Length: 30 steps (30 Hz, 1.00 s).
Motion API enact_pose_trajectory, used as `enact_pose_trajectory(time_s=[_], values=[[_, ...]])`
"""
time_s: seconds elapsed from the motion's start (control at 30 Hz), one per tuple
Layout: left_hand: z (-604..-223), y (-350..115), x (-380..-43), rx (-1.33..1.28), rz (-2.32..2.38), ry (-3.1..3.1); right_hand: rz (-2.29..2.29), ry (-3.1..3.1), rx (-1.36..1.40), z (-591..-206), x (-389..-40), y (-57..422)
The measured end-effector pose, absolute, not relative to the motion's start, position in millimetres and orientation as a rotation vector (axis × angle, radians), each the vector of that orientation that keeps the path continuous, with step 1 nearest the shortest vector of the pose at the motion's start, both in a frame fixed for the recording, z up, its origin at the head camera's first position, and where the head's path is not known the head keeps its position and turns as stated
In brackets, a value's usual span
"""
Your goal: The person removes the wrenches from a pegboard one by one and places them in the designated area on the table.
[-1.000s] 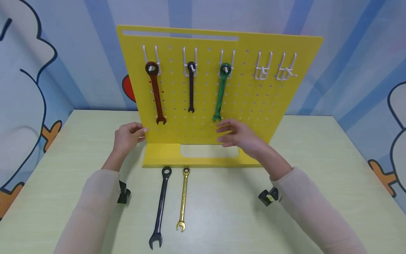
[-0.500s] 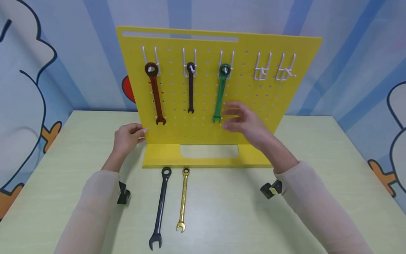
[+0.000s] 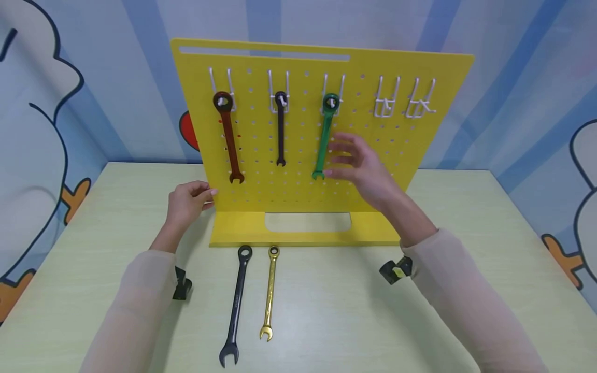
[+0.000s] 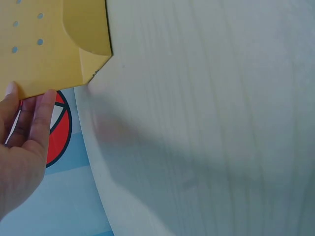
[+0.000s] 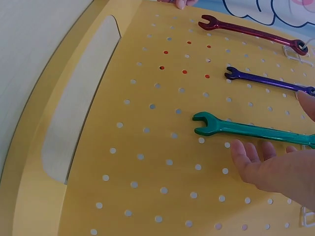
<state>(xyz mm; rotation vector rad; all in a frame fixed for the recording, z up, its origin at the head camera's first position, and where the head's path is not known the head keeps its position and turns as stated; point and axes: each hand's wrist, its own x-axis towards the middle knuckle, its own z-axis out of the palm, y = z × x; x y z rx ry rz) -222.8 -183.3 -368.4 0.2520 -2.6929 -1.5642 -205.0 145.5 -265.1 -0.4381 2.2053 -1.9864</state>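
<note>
A yellow pegboard (image 3: 298,191) stands upright on its base. My left hand (image 3: 188,202) pinches its left edge, thumb in front and fingers at the back, as the left wrist view shows. From the board's hooks hang a red-brown wrench (image 3: 229,140), a small dark wrench (image 3: 281,129) and a green wrench (image 3: 325,137). Just right of the green wrench is my right hand (image 3: 364,168), its fingers loosely bent. In the right wrist view its thumb and fingers lie on either side of the green wrench's handle, apparently without gripping it.
Two white hooks (image 3: 387,98) at the board's upper right bear no wrench. On the table (image 3: 326,311) before the base lie a long black wrench (image 3: 235,305) and a shorter gold wrench (image 3: 269,295). A blue patterned wall (image 3: 298,20) rises behind.
My right hand has risen from below the green wrench's lower end to beside its handle. The left hand stays at the board's edge, and the wrenches hang as before.
</note>
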Motion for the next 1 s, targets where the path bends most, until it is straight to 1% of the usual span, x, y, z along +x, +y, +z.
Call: enact_pose_trajectory(time_s=[0.2,0.43,1.0], values=[[-370.9,-182.1,-223.2,0.277,-1.541,-2.684,-2.031,2.154,-0.434,-263.9,-206.8,143.0],[-369.5,-185.5,-223.5,0.216,-1.549,-2.701,-2.024,2.158,-0.43,-262.6,-207.3,141.1],[-368.1,-184.6,-222.2,0.235,-1.545,-2.711,-2.056,2.118,-0.422,-263.1,-211.4,140.5]])
